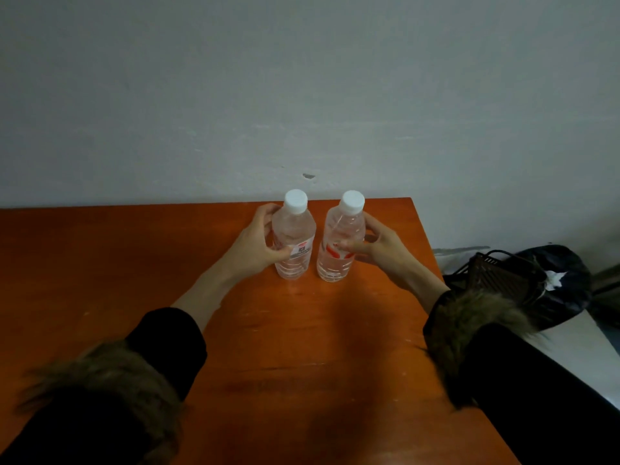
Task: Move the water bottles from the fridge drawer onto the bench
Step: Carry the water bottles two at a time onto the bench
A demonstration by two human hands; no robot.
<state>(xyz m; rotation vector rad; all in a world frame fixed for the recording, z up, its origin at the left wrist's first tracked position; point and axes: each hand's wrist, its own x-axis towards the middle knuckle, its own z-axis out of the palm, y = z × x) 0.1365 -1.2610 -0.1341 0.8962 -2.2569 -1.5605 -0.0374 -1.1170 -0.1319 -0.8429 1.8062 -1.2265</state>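
Two clear water bottles with white caps stand upright side by side on the orange wooden bench [134,280], near its far edge by the wall. My left hand [256,241] grips the left bottle [295,236] from its left side, thumb across the label. My right hand [377,245] holds the right bottle [340,239] from its right side, thumb and fingers curled loosely around the red-and-white label. A small gap separates the bottles. The fridge drawer is out of view.
A grey wall rises directly behind the bench. To the right, beyond the bench's right edge, a dark wire basket [503,273] with a black bag [553,273] sits on a white surface [577,350]. Bare wood stretches left of and in front of the bottles.
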